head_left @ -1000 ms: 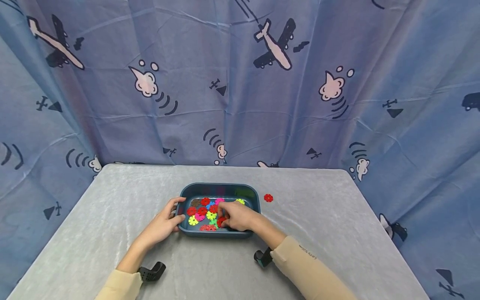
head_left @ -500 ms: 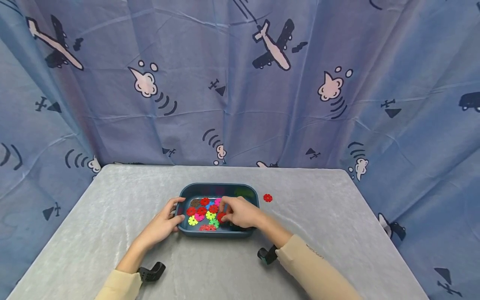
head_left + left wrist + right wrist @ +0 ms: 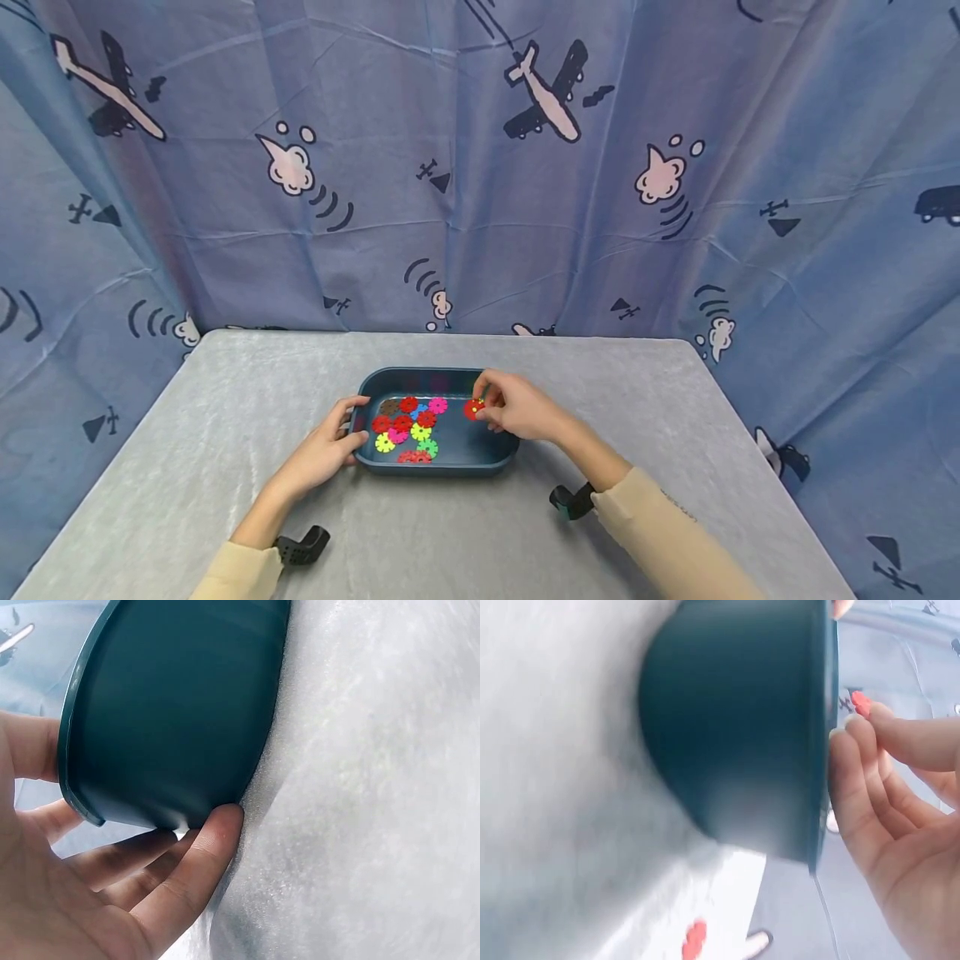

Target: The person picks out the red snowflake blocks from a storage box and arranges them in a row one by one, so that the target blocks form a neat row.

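Note:
A dark teal plastic tray (image 3: 472,467) sits on the table with several flower-shaped plastic discs (image 3: 422,432) in its left half, in red, pink, yellow, green, blue and brown. My left hand (image 3: 327,446) grips the tray's left end; in the left wrist view the fingers lie against the outer wall (image 3: 172,712), with the thumb over the rim. Above the tray's right end, my right hand (image 3: 517,406) pinches a red flower-shaped disc (image 3: 861,703) between thumb and fingertips. A bit of yellow shows at that disc in the head view.
Outside the tray, a loose red disc (image 3: 694,940) lies on the table, hidden behind my right hand in the head view. A grey-white cloth (image 3: 637,392) covers the table. Behind it hangs a blue curtain (image 3: 375,233) printed with airplanes.
My right hand has risen from the discs and moved right to the tray's right end, carrying the red disc. The left hand stays on the tray.

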Tool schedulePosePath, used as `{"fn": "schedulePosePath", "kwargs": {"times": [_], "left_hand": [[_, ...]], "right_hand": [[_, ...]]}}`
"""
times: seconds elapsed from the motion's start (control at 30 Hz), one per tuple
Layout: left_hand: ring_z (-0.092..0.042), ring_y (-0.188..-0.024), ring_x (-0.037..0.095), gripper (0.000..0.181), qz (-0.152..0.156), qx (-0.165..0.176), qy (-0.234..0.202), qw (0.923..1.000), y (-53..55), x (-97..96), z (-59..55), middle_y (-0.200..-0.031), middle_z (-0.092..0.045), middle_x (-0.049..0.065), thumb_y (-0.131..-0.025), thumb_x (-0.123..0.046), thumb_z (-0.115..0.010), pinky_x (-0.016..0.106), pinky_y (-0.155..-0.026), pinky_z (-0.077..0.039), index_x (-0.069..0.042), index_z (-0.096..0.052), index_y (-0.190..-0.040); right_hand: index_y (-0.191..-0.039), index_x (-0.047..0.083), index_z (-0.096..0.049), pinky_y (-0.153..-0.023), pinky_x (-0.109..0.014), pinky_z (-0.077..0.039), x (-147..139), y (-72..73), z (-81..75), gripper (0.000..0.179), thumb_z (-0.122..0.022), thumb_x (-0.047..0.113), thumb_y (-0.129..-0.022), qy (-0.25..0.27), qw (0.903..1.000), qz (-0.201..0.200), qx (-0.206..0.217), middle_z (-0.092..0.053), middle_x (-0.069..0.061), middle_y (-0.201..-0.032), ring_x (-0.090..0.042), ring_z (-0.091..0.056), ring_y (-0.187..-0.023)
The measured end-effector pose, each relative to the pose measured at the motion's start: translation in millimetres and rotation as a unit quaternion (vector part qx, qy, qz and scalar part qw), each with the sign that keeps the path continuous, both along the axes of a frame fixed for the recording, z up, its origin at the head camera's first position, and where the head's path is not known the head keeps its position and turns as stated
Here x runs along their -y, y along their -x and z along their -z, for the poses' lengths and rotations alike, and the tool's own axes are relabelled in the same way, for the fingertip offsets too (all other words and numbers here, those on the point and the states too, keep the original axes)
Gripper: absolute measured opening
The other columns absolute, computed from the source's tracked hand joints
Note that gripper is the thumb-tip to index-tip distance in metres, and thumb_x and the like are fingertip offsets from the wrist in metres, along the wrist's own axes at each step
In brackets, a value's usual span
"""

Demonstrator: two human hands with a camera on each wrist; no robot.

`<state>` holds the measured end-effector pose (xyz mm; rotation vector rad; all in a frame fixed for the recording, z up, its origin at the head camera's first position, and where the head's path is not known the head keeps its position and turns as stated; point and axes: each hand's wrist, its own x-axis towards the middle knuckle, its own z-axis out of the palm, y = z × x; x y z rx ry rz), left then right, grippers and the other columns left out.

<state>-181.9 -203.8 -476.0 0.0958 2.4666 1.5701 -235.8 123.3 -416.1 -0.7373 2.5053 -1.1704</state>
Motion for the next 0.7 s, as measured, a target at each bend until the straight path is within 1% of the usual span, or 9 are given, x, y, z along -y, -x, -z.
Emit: {"fn": "schedulePosePath", "kwargs": {"times": [0.1, 0.2, 0.3, 0.33, 0.43, 0.57, 0.67, 0.7], "left_hand": [[-0.058, -0.115, 0.032, 0.054, 0.002, 0.000, 0.001, 1.0000, -0.1, -0.2, -0.5, -0.155, -0.033, 0.029, -0.103, -0.016, -0.056, 0.035, -0.076, -0.054, -0.016, -0.036, -0.153], [-0.057, -0.119, 0.034, 0.054, 0.002, 0.002, 0.003, 1.0000, -0.7, 0.2, -0.4, -0.157, -0.030, 0.029, -0.103, -0.016, -0.055, 0.035, -0.078, -0.055, -0.017, -0.035, -0.154], [-0.054, -0.124, 0.037, 0.054, -0.001, 0.004, 0.002, 1.0000, -2.0, 1.1, 0.7, -0.158, -0.028, 0.029, -0.104, -0.016, -0.055, 0.037, -0.079, -0.055, -0.018, -0.035, -0.154], [-0.053, -0.126, 0.038, 0.054, -0.001, 0.005, 0.001, 1.0000, -2.4, 1.4, 1.0, -0.158, -0.027, 0.029, -0.104, -0.016, -0.055, 0.037, -0.079, -0.055, -0.017, -0.035, -0.154], [-0.051, -0.130, 0.040, 0.054, 0.001, 0.005, -0.002, 1.0000, -2.6, 2.0, 2.4, -0.158, -0.026, 0.030, -0.104, -0.016, -0.055, 0.038, -0.080, -0.056, -0.017, -0.035, -0.154], [-0.051, -0.129, 0.040, 0.054, 0.002, 0.005, 0.000, 1.0000, -1.4, 1.8, 2.7, -0.158, -0.026, 0.030, -0.104, -0.017, -0.055, 0.038, -0.081, -0.055, -0.018, -0.035, -0.154], [-0.053, -0.127, 0.038, 0.054, 0.003, 0.005, 0.001, 1.0000, -0.4, 1.5, 1.3, -0.158, -0.027, 0.029, -0.104, -0.017, -0.055, 0.038, -0.080, -0.055, -0.018, -0.035, -0.154], [-0.054, -0.125, 0.038, 0.054, 0.003, 0.004, 0.001, 1.0000, -0.2, 1.5, 0.8, -0.158, -0.027, 0.029, -0.104, -0.017, -0.054, 0.038, -0.080, -0.055, -0.018, -0.034, -0.154]], "right_hand": [[-0.106, 0.005, -0.059, -0.065, -0.039, -0.059, -13, 3.2, -3.5, 0.019, -0.072, 0.000, -0.092, 0.011, 0.9999, 0.005, -0.003, -0.062, -0.011, -0.082, -0.022, -0.066, -0.066], [-0.107, 0.004, -0.059, -0.068, -0.046, -0.059, -26, 5.8, -6.0, 0.019, -0.070, -0.002, -0.093, 0.020, 0.9997, 0.016, -0.001, -0.063, -0.014, -0.084, -0.027, -0.067, -0.069], [-0.108, 0.004, -0.060, -0.068, -0.046, -0.059, -39, 8.3, -6.2, 0.019, -0.069, -0.002, -0.093, 0.020, 0.9994, 0.028, -0.006, -0.064, -0.016, -0.086, -0.028, -0.067, -0.069], [-0.109, 0.004, -0.060, -0.067, -0.044, -0.059, -43, 9.3, -5.8, 0.019, -0.069, -0.003, -0.093, 0.021, 0.9993, 0.031, -0.009, -0.065, -0.017, -0.086, -0.027, -0.066, -0.068], [-0.109, 0.003, -0.060, -0.064, -0.041, -0.057, -57, 11.8, -4.4, 0.019, -0.069, -0.002, -0.093, 0.020, 0.9988, 0.041, -0.021, -0.065, -0.016, -0.084, -0.022, -0.064, -0.066], [-0.110, 0.002, -0.059, -0.068, -0.050, -0.057, -74, 16.0, -2.0, 0.020, -0.068, -0.003, -0.093, 0.026, 0.9976, 0.059, -0.025, -0.064, -0.012, -0.082, -0.022, -0.063, -0.067], [-0.111, 0.000, -0.058, -0.072, -0.058, -0.056, -86, 20.6, 1.5, 0.020, -0.064, -0.005, -0.093, 0.038, 0.9964, 0.074, -0.016, -0.063, -0.017, -0.084, -0.024, -0.062, -0.068], [-0.112, -0.001, -0.058, -0.072, -0.058, -0.056, -90, 22.5, 3.2, 0.020, -0.063, -0.006, -0.094, 0.039, 0.9959, 0.080, -0.014, -0.063, -0.019, -0.085, -0.024, -0.062, -0.069]]}}
